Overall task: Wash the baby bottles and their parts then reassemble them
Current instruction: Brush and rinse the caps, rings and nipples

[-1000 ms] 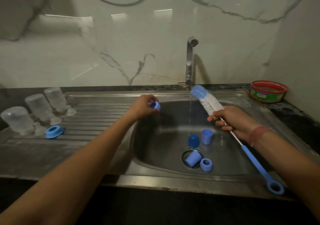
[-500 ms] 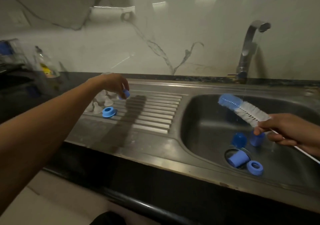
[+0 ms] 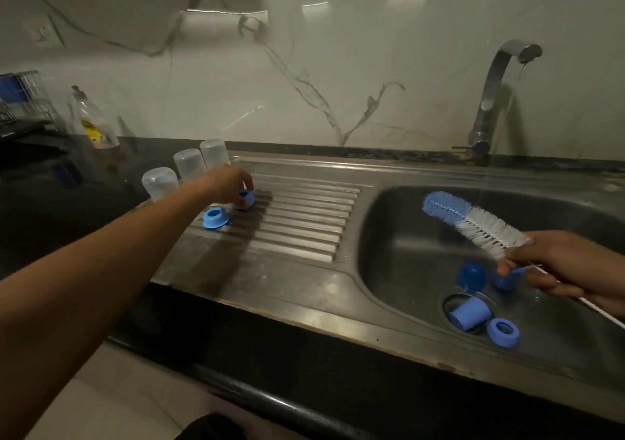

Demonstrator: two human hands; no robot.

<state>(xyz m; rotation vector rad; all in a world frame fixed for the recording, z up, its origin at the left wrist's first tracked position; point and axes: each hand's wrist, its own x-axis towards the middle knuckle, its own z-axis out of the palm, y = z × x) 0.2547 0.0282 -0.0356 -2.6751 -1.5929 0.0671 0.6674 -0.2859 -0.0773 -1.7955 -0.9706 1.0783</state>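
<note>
Now left hand (image 3: 227,186) pinches small blue ring (image 3: 246,199), seemingly; right hand (image 3: 561,263) grips bottle brush (image 3: 473,223).

Three clear bottles (image 3: 189,167) stand upside down in a row at upper left of centre, on the drainboard's far corner; just right of them a small blue cap (image 3: 247,199) is gripped by the left hand (image 3: 227,186), with a blue collar ring (image 3: 215,217) lying beside it. Lower right, in the basin: blue dome cap (image 3: 470,275), blue cap (image 3: 469,312) tipped over the drain, blue ring (image 3: 503,332) touching it. Above them, the blue-and-white bottle brush (image 3: 473,223) is tilted, held in the right hand (image 3: 561,263).
</note>
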